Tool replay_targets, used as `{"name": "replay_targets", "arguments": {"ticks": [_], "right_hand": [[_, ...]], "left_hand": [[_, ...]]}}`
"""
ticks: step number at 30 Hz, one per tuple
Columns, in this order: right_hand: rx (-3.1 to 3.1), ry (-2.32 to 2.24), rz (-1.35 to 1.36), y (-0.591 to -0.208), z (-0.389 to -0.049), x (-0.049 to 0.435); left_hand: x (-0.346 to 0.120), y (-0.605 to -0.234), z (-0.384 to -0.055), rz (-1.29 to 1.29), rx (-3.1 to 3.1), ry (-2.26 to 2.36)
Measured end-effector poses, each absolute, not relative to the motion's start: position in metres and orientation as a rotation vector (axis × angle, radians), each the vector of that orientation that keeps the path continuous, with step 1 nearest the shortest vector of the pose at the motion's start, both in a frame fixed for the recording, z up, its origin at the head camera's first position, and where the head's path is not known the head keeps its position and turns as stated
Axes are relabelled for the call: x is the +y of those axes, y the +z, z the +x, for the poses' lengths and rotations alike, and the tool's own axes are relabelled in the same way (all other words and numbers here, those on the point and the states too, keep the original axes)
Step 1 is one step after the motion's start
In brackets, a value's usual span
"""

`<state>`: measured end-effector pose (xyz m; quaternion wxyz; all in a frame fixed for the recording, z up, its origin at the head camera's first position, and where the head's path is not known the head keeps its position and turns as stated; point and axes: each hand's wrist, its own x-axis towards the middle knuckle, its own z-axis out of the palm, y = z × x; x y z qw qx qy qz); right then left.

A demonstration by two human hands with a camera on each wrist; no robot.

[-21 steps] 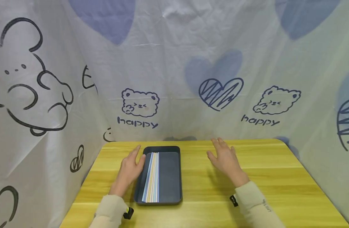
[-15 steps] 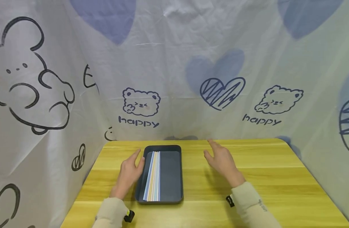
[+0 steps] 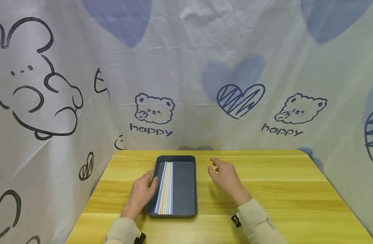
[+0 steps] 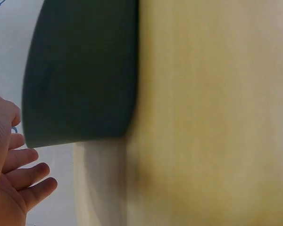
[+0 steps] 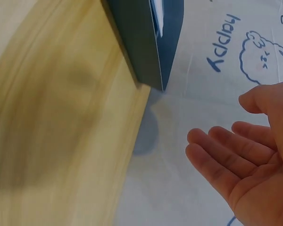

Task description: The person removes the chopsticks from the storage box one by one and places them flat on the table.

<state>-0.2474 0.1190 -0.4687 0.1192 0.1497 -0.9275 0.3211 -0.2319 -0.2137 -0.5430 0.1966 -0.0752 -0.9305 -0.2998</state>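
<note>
The head view looks forward and down over the counter (image 3: 281, 189). Each wrist view is lower and nearer, turned sideways; both share the dark tray (image 3: 184, 186).

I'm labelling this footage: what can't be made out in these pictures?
Head: number of thin sticks in the tray; packed too closely.
Head: lettering on right sleeve; too small.
Left wrist: the thin sticks; hidden by the tray's side wall.
Right wrist: rest of the tray; top edge cuts it.

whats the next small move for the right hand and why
Probably ease the right hand leftward to the dark tray: it hovers clear of the tray's right side, while the left hand is at the tray's left side.
</note>
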Motion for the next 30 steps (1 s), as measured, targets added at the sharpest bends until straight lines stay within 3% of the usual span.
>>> {"name": "replay_targets", "arguments": {"ticks": [30], "right_hand": [[-2.677, 1.303, 0.583, -0.506, -0.237, 0.051]], "left_hand": [[-0.209, -0.564, -0.224, -0.241, -2.557, -0.75]]}}
